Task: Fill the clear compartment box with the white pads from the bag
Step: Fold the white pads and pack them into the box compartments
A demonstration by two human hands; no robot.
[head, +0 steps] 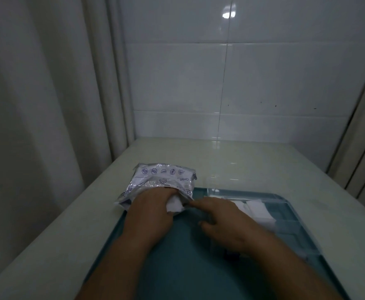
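Now | left hand (149,213) grips pads (175,205) inside bag (164,178) | right hand (224,221) forefinger touches bag

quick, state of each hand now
Left hand: grips soft white pads in the crinkly silver foil bag
Right hand: forefinger at bag's mouth; grip cannot be told

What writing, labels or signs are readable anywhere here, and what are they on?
"Content": blue print, upside down from here, on the silvery bag.
Five round blue symbols along the bag's far edge: too small to read.
Other blue print near the left hand, which grips white pads at the bag's mouth: blurred, unreadable.
Tray, clear box, wall tiles: no text seen.
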